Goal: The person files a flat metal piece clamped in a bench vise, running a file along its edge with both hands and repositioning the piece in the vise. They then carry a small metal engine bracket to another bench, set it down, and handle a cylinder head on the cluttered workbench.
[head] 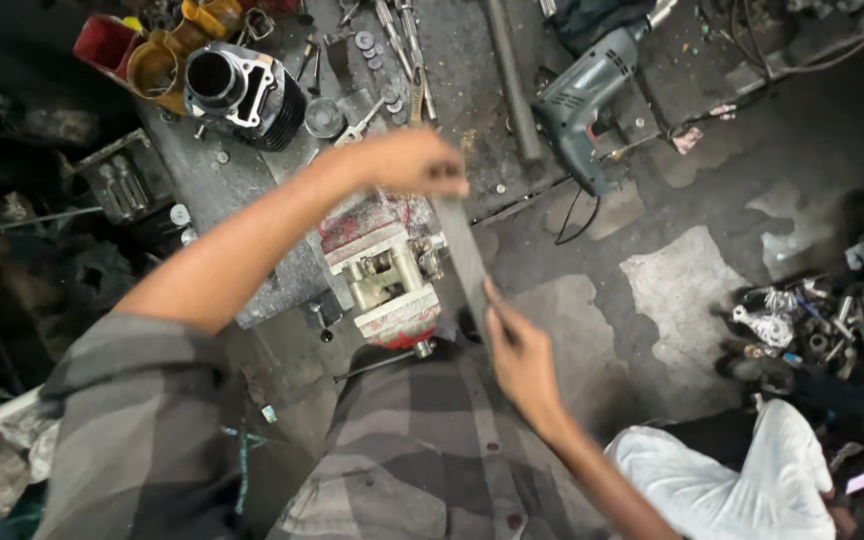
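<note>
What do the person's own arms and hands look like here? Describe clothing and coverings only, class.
Both hands, the left hand and the right hand, are bare, with no gloves, rings or watch visible. The forearms are uncovered. A grey checked shirt has its sleeves ending near the elbows.

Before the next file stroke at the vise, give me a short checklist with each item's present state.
1. Left hand grips the file at its far end: ok.
2. Right hand holds its near end: ok.
3. File lies over the vise: ok, along its right side.
4. Workpiece clamped in the vise: cannot tell.
5. Drill and cylinder lie apart from the file: ok.
</note>
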`<state>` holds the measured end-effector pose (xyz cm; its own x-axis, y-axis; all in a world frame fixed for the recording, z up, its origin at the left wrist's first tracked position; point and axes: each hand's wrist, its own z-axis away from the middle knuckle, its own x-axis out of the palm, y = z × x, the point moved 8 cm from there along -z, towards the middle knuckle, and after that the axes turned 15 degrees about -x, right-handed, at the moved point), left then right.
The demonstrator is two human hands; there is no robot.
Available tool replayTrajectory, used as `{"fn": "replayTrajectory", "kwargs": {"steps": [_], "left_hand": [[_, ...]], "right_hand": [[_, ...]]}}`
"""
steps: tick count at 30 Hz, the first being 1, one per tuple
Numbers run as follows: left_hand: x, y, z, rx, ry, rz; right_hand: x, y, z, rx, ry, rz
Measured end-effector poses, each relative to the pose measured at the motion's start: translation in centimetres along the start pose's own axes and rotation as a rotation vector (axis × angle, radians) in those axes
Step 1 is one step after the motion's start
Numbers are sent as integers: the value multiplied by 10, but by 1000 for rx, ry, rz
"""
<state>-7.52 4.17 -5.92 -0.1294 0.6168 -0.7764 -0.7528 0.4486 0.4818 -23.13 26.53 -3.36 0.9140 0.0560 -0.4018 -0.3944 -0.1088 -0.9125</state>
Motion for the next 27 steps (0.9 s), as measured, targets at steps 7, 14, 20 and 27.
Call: {"fn": "replayTrajectory", "kwargs": {"steps": [7,14,20,27], "left_hand": [[-58,-39,-9,81,145,181],[-34,-12,-7,-20,3,178],[-17,-5,11,222,129,268],[-73,-55,-30,-57,121,188]], "right_hand": [[22,-9,-74,-106,37,41],[4,-9,-35,-75,40,-34],[9,-2,-14,140,-35,121],[25,8,-83,-51,86,-87]]}}
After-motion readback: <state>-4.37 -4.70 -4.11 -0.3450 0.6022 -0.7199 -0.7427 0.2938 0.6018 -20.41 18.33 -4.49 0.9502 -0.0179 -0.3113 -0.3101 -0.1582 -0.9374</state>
